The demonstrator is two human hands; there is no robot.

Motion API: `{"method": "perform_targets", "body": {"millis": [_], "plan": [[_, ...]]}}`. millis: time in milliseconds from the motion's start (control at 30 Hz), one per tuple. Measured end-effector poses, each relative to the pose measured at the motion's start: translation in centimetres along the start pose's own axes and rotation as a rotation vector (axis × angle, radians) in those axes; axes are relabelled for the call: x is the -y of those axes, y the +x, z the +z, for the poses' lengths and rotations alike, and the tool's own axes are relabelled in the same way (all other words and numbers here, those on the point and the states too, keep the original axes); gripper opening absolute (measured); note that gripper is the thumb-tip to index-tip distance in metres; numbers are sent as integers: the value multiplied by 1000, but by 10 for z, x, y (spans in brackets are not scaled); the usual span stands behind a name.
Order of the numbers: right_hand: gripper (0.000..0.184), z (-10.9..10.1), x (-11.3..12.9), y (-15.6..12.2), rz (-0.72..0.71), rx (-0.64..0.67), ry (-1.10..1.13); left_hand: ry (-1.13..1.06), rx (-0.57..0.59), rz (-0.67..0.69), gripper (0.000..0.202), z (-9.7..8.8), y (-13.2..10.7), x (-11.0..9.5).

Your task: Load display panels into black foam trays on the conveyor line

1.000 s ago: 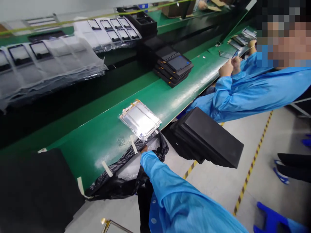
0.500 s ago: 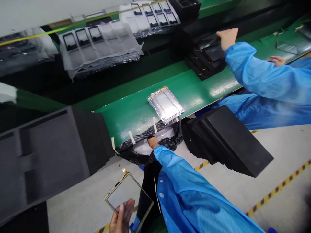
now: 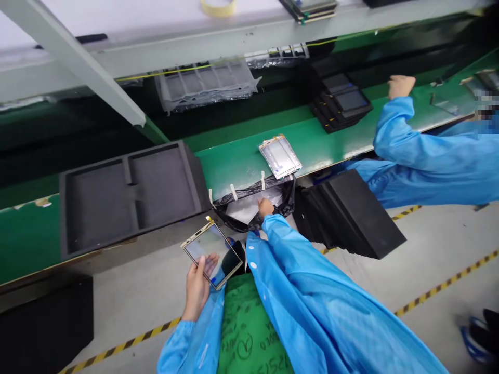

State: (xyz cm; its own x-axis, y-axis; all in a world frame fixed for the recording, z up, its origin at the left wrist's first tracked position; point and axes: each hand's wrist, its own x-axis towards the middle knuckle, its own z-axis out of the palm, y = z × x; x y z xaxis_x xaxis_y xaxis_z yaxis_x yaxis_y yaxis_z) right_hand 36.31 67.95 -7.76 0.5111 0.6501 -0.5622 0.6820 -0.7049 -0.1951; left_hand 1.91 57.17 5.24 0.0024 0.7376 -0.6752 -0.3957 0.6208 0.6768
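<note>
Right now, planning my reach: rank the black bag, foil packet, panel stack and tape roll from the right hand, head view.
1. Black bag, at the right hand.
2. Foil packet, on the bench.
3. Panel stack, farther right.
4. Tape roll, top shelf.

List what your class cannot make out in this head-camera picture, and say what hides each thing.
Head view:
Writing on the green mat: too blurred to read, and cut off by the bottom edge.
Lower panels in the dark stack: mostly covered by the top panel.
Inside of the black bag: hidden by its folds.
Roll of tape: cut off by the top edge.
</note>
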Motion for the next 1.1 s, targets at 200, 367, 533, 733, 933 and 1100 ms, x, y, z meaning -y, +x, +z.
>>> {"method": "perform_targets", "body": {"millis": [200,367,533,733,933,1100], "plan": [[33,-21,22,-33,-84,1,131,-40,69,8,44,-9,-3,-20],[35,-34,39,-88,-129,75,284,-77,127,40,43,6,-7,-28],[45,-42,37,-181,-648,432,846,-150,201,89,39,54,-12,-34],[59,-132,-8,-196,-789,12,899,-222,409,154,40,154,-36,-34],[65,-376,-47,-95,-862,-460,877,-136,470,154,44,231,-50,-6],[58,-570,-5,-12,-686,-734,522,-106,358,118,44,249,-44,18]]}}
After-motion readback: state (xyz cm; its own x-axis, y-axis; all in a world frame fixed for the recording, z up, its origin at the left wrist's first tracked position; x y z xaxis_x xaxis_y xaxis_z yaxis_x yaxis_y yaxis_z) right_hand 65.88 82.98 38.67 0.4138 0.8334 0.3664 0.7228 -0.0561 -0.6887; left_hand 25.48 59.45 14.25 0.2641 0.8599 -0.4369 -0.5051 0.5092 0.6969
